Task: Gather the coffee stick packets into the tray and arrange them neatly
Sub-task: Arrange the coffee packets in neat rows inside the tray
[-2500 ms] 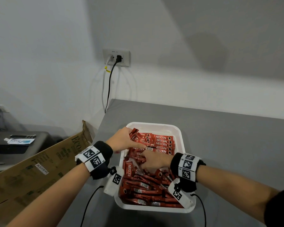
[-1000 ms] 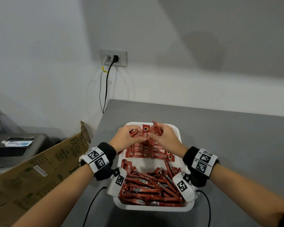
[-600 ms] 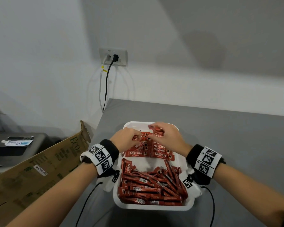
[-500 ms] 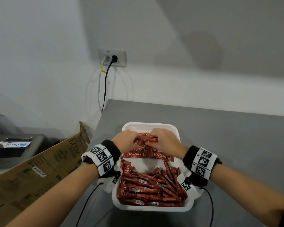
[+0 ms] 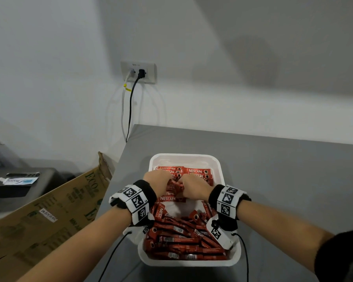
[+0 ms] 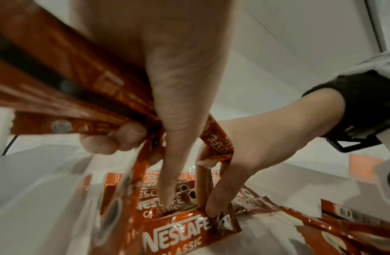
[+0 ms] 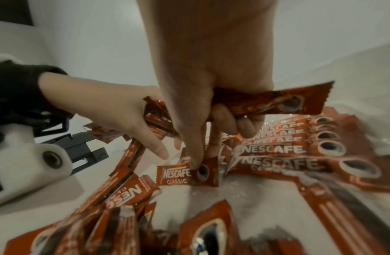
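Observation:
A white tray (image 5: 184, 156) sits on the grey table. Its far half holds neat rows of red Nescafe packets (image 5: 199, 173); the near half holds a loose pile of packets (image 5: 183, 239). Both hands meet over the middle. My left hand (image 5: 161, 179) grips a bundle of packets (image 6: 69, 89) in its curled fingers, with one finger reaching down to the rows. My right hand (image 5: 189, 185) holds one packet (image 7: 277, 103) in its curled fingers. Its thumb and forefinger pinch another packet (image 7: 187, 174) lying at the near edge of the rows.
An open cardboard box (image 5: 49, 210) leans against the table's left edge. Behind it stands a dark unit with a white pouch (image 5: 18, 181) on top. A wall socket (image 5: 139, 73) with two cables hangs above the table's far left corner. Grey tabletop (image 5: 283, 180) extends to the right.
Both hands have come back from the tray's far end towards its middle and dropped lower. They still hold packets, and the right fingers now reach a packet at the near edge of the rows.

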Available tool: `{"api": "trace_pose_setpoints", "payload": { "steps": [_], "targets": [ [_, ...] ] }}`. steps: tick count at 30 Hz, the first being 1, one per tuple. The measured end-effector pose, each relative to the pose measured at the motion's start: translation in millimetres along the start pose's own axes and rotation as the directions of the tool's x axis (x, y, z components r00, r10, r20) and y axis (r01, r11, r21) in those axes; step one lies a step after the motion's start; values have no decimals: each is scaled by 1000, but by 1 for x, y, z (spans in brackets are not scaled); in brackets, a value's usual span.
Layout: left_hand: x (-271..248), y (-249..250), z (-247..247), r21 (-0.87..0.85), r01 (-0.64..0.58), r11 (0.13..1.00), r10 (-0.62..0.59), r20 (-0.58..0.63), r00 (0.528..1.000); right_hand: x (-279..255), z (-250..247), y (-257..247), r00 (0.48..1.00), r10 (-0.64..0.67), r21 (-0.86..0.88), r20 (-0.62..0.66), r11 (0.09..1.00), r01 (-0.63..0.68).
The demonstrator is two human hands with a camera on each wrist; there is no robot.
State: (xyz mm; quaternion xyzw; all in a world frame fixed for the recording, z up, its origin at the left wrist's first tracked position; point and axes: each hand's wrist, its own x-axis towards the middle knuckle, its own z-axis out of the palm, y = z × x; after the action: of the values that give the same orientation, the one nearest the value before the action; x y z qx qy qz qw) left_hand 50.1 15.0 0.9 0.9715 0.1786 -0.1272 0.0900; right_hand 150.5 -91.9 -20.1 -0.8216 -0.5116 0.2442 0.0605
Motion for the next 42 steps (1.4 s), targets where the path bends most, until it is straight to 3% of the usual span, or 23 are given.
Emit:
{"api": "trace_pose_setpoints", "payload": {
  "steps": [12,22,33,42],
  "targets": [
    [-6,-16,-9,-264,135,955,-169,-107,980,8,5,-4,999,-8,1,-39,1000,8],
    [-7,-19,-11,-302,150,941,-200,-144,969,1,13,-12,999,-33,-71,-5,997,32],
    [-9,-19,-13,-303,141,942,-192,-144,971,7,10,-15,998,-17,-74,-58,997,13],
    [-10,-19,-14,-310,129,942,-177,-135,975,9,11,-16,995,-77,-113,-70,991,68]
  ]
}}
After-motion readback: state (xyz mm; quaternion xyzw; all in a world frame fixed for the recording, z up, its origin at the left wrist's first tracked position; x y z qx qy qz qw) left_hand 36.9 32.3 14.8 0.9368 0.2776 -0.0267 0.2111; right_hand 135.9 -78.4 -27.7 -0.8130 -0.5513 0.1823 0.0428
